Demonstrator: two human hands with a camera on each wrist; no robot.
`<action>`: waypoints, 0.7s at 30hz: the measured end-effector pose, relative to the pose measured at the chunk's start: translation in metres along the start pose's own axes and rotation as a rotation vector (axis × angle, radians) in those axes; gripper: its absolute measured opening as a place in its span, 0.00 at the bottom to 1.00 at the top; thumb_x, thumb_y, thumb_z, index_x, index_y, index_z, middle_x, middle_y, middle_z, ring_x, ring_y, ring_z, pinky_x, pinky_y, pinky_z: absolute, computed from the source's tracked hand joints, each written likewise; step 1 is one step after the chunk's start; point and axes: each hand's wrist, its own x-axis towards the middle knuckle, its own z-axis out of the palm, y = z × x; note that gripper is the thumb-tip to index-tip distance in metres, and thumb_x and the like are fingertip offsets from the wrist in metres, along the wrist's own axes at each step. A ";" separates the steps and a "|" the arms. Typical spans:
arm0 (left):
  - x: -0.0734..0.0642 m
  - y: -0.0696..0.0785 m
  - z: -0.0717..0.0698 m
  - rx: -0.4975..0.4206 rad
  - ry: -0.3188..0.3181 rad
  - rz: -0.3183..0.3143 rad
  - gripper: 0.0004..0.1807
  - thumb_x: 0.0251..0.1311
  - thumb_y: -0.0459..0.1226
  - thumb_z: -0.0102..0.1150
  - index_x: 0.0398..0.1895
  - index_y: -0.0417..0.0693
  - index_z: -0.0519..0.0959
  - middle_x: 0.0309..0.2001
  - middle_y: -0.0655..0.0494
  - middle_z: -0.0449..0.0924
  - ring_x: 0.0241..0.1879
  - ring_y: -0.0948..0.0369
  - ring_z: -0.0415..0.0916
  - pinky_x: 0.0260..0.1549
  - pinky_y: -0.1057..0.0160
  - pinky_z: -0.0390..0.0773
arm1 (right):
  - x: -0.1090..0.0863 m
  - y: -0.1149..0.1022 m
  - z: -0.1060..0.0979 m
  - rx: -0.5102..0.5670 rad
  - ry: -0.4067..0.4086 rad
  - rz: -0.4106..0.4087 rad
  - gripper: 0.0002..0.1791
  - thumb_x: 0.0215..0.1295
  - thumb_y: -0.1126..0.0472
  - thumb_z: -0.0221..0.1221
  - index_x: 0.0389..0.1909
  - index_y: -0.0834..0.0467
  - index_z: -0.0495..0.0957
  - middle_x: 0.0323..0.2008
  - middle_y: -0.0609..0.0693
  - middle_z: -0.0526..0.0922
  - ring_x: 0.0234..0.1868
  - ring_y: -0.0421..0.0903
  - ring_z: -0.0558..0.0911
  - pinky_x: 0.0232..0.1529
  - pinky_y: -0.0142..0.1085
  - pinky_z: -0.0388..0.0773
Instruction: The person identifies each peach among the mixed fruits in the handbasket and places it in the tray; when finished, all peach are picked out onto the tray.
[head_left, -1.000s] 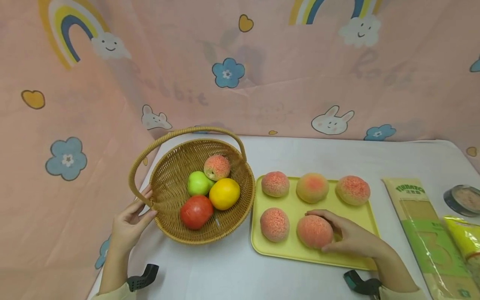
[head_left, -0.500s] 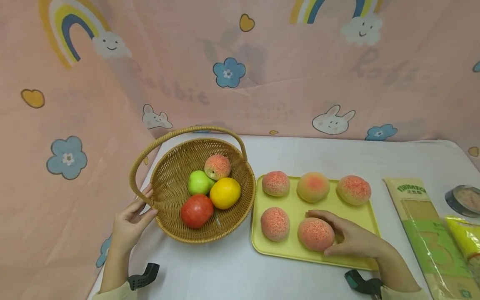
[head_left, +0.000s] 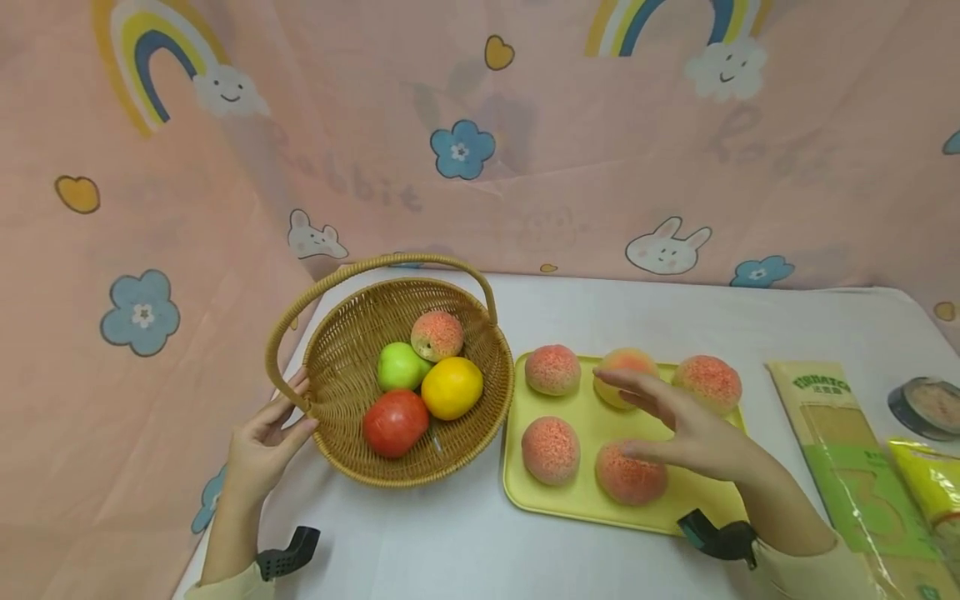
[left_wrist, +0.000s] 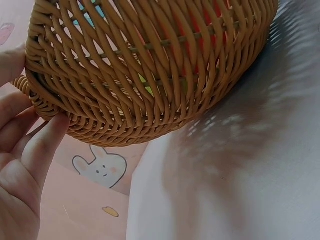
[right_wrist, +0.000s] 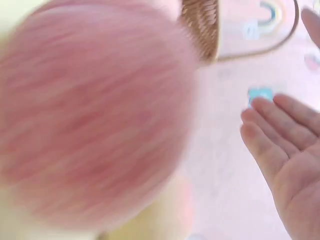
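Note:
My left hand grips the rim of a wicker basket where its handle joins, thumb on the near side. In the left wrist view, the fingertips press against the weave. Inside the basket lie a peach, a green fruit, a yellow fruit and a red fruit. My right hand hovers over the yellow tray, fingers extended and holding nothing. Just below it sits the front peach, which looms blurred in the right wrist view. The hand partly covers the back middle peach.
Other peaches on the tray are at back left, front left and back right. Further right lie a green-and-tan packet, a yellow bag and a round container. A pink printed cloth hangs behind.
My right hand has left the front middle peach and risen up and away toward the back of the tray; the peach stays on the tray. The left hand still holds the basket.

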 end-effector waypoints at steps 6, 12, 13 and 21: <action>-0.001 -0.001 0.000 0.009 -0.006 0.022 0.24 0.52 0.13 0.53 0.54 0.11 0.62 0.68 0.46 0.65 0.67 0.62 0.63 0.52 0.69 0.77 | 0.041 -0.031 -0.001 -0.027 -0.049 -0.016 0.40 0.58 0.63 0.65 0.70 0.50 0.59 0.70 0.48 0.62 0.69 0.39 0.62 0.69 0.27 0.61; -0.001 -0.001 0.002 -0.002 -0.013 0.049 0.24 0.51 0.12 0.53 0.54 0.11 0.63 0.67 0.36 0.62 0.67 0.61 0.64 0.53 0.68 0.76 | 0.088 -0.056 0.009 -0.020 -0.163 -0.043 0.41 0.58 0.59 0.66 0.71 0.53 0.57 0.71 0.49 0.60 0.71 0.50 0.60 0.71 0.49 0.59; -0.002 0.000 0.003 0.001 -0.010 0.043 0.24 0.51 0.12 0.53 0.54 0.12 0.63 0.67 0.37 0.62 0.67 0.61 0.64 0.52 0.68 0.77 | 0.096 -0.059 0.012 -0.018 -0.178 -0.046 0.41 0.58 0.58 0.66 0.71 0.53 0.57 0.71 0.49 0.60 0.72 0.50 0.60 0.71 0.49 0.58; -0.002 0.003 0.004 0.024 0.007 0.015 0.25 0.51 0.13 0.55 0.55 0.13 0.63 0.68 0.46 0.65 0.66 0.63 0.65 0.51 0.68 0.77 | 0.159 -0.075 0.038 -0.097 -0.256 -0.011 0.40 0.59 0.54 0.65 0.70 0.55 0.58 0.70 0.51 0.62 0.71 0.48 0.62 0.70 0.46 0.62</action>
